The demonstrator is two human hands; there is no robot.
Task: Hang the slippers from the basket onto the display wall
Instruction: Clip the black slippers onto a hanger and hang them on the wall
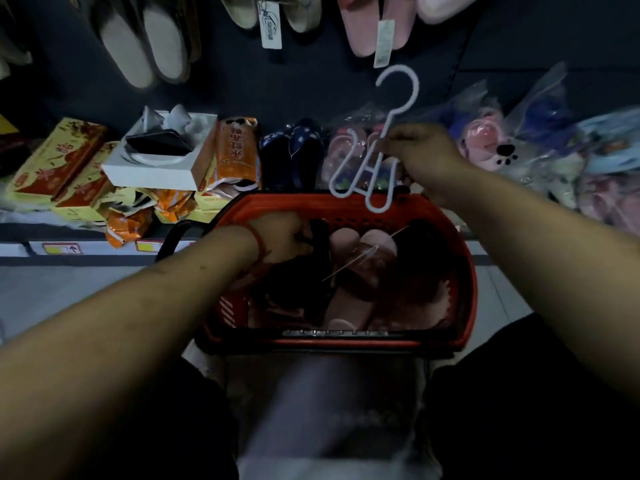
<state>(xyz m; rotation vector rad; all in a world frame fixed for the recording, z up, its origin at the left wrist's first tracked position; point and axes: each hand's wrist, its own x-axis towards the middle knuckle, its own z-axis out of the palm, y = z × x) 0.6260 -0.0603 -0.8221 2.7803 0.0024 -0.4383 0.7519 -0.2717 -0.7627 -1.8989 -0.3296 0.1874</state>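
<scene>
Display wall (242, 84) above the basket (469, 271) already carries hung pairs (145, 46); pink slippers (360, 268) remain inside. Right hand (426, 157) fingers pinch a white hanger (377, 188) over its rim; left hand (280, 237) fingers, reaching inside, cannot be judged.

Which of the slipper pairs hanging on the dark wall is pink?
The pink slipper pair top right of centre, with a long white tag dangling; the beige slipper pairs hang left of it.

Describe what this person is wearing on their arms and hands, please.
Both forearms are bare, with no sleeves in view. Neither the left hand nor the right hand wears a glove. A thin red cord circles the left wrist; nothing shows on the right wrist.
</scene>
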